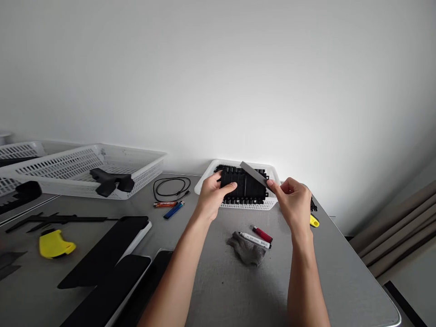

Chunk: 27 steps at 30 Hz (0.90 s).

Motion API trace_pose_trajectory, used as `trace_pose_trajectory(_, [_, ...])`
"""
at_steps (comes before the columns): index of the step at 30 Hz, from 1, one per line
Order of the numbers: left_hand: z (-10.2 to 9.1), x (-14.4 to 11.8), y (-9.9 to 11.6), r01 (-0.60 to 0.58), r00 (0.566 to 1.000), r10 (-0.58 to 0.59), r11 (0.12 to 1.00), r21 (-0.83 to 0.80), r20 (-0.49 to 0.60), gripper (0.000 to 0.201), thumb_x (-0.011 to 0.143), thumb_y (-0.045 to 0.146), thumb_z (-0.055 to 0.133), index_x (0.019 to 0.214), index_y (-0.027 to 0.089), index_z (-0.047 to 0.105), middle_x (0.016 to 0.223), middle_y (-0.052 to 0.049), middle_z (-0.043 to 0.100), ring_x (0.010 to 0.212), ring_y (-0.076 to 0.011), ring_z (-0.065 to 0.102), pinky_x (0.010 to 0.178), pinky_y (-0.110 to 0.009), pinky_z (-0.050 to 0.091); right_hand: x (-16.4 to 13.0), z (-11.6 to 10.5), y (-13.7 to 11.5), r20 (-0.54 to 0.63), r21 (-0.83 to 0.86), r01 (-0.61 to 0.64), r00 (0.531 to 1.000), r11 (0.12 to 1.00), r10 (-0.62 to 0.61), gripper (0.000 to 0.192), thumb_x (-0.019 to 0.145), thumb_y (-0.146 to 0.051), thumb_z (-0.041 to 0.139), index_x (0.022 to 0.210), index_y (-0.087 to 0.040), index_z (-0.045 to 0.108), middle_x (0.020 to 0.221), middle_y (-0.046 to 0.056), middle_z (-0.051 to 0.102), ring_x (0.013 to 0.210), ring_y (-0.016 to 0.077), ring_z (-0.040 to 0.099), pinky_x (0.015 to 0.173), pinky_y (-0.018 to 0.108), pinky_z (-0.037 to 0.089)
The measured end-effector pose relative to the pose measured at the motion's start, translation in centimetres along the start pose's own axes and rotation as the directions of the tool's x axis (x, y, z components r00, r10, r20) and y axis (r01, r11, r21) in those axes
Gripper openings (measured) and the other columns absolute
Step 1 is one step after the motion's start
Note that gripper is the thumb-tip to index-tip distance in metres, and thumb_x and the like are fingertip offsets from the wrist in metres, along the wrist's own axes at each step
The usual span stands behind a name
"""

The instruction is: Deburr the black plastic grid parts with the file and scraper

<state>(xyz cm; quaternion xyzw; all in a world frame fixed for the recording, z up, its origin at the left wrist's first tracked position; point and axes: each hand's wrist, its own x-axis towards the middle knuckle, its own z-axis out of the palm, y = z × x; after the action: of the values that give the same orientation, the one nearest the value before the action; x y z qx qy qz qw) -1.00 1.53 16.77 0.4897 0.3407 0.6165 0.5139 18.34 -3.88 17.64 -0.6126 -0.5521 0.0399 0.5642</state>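
Black ribbed block [243, 187] held over small white basket [238, 205] at far edge of table [218, 281]. Left hand [214, 193] closed on block's left end, thumb on top. Right hand [293, 200] pinching thin grey strip [255, 173] by its near end, strip slanting up and left across block's top, touching it or just above, cannot tell. Grey cloth [248, 249] on table below both hands, white marker [255, 240] lying across it, red lighter [262, 234] just beside. Blue lighter [174, 210], orange lighter [165, 204] and black cable loop [171, 187] left of basket. Large white basket [85, 170] farther left, holding black T-shaped part [111, 180]. Yellow piece [54, 244] near left edge.
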Motion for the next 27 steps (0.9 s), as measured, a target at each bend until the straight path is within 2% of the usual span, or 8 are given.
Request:
trace_pose_trajectory(2, [0.1, -0.3, 0.3, 0.013, 1.0, -0.013, 1.0, -0.014, 0.021, 0.046, 0.052, 0.031, 0.085, 0.092, 0.015, 0.071, 0.081, -0.006, 0.073, 0.082, -0.0245, 0.068, 0.079, -0.034, 0.051, 0.0, -0.2, -0.1, -0.006, -0.007, -0.01, 1.0, 1.0, 0.01, 0.059, 0.077, -0.069, 0.064, 0.054, -0.022, 0.037, 0.049, -0.004, 0.04, 0.047, 0.0087, 0.027, 0.045, 0.026, 0.022])
trace_pose_trajectory(6, [0.0, -0.4, 0.8, 0.049, 0.996, -0.045, 0.997, -0.053, 0.071, 0.05, 0.052, 0.029, 0.085, 0.097, 0.015, 0.069, 0.085, -0.006, 0.073, 0.087, -0.0247, 0.067, 0.081, -0.033, 0.05, 0.2, -0.9, 0.1, -0.155, 0.016, -0.073, 0.985, 0.997, 0.075, 0.058, 0.077, -0.07, 0.063, 0.055, -0.022, 0.039, 0.049, -0.004, 0.038, 0.047, 0.0093, 0.028, 0.044, 0.025, 0.022])
trace_pose_trajectory(8, [0.0, -0.4, 0.9, 0.033, 0.998, -0.029, 0.997, -0.069, 0.062, 0.051, 0.05, 0.027, 0.085, 0.097, 0.016, 0.067, 0.086, -0.004, 0.072, 0.087, -0.0224, 0.066, 0.08, -0.031, 0.049, 0.2, -1.2, 0.0, -0.182, 0.065, -0.102, 0.977, 0.993, 0.113, 0.058, 0.077, -0.07, 0.063, 0.056, -0.022, 0.038, 0.049, -0.004, 0.037, 0.048, 0.0092, 0.028, 0.044, 0.025, 0.022])
trace_pose_trajectory(12, [0.2, -0.5, 1.2, 0.079, 0.997, -0.08, 0.99, -0.113, -0.006, 0.057, 0.047, 0.023, 0.086, 0.097, 0.02, 0.058, 0.077, 0.002, 0.067, 0.072, -0.0158, 0.062, 0.065, -0.025, 0.046, 0.0, -1.1, -0.5, 0.036, 0.278, -0.155, 0.988, 0.948, 0.151, 0.051, 0.082, -0.068, 0.058, 0.064, -0.021, 0.047, 0.054, -0.003, 0.045, 0.047, 0.0092, 0.034, 0.044, 0.024, 0.025])
trace_pose_trajectory(14, [0.4, -0.6, 1.4, 0.095, 0.994, -0.101, 0.985, -0.145, -0.037, 0.058, 0.046, 0.021, 0.087, 0.093, 0.021, 0.053, 0.078, 0.003, 0.065, 0.07, -0.0142, 0.061, 0.061, -0.023, 0.045, -0.1, -0.8, -0.8, 0.16, 0.368, -0.178, 0.979, 0.913, 0.127, 0.047, 0.081, -0.066, 0.059, 0.072, -0.02, 0.052, 0.06, -0.002, 0.05, 0.049, 0.0088, 0.037, 0.045, 0.023, 0.028])
trace_pose_trajectory(17, [0.5, -0.9, 1.5, 0.084, 0.995, -0.091, 0.985, -0.152, -0.041, 0.054, 0.045, 0.02, 0.087, 0.082, 0.02, 0.049, 0.077, 0.004, 0.062, 0.07, -0.0127, 0.059, 0.06, -0.021, 0.045, -0.2, -0.4, -0.9, 0.262, 0.438, -0.194, 0.962, 0.878, 0.082, 0.044, 0.078, -0.061, 0.065, 0.085, -0.019, 0.06, 0.067, -0.001, 0.057, 0.051, 0.0088, 0.041, 0.047, 0.023, 0.03])
trace_pose_trajectory(21, [0.3, -0.9, 1.0, 0.05, 0.998, -0.049, 0.997, -0.062, 0.025, 0.047, 0.049, 0.022, 0.087, 0.076, 0.018, 0.049, 0.074, 0.004, 0.058, 0.069, -0.0109, 0.057, 0.063, -0.021, 0.045, 0.0, 0.2, -0.6, 0.273, 0.473, -0.199, 0.959, 0.858, 0.072, 0.046, 0.074, -0.057, 0.07, 0.097, -0.017, 0.065, 0.071, 0.002, 0.062, 0.052, 0.0097, 0.044, 0.048, 0.024, 0.031])
trace_pose_trajectory(27, [0.2, -1.0, 0.5, 0.003, 0.991, -0.029, 0.981, 0.195, 0.132, 0.047, 0.056, 0.025, 0.085, 0.097, 0.02, 0.063, 0.091, -0.001, 0.068, 0.083, -0.0174, 0.064, 0.073, -0.026, 0.048, 0.2, 0.8, -0.1, 0.223, 0.512, -0.217, 0.968, 0.831, 0.115, 0.046, 0.072, -0.054, 0.072, 0.099, -0.016, 0.07, 0.067, 0.001, 0.061, 0.049, 0.0088, 0.041, 0.047, 0.024, 0.029])
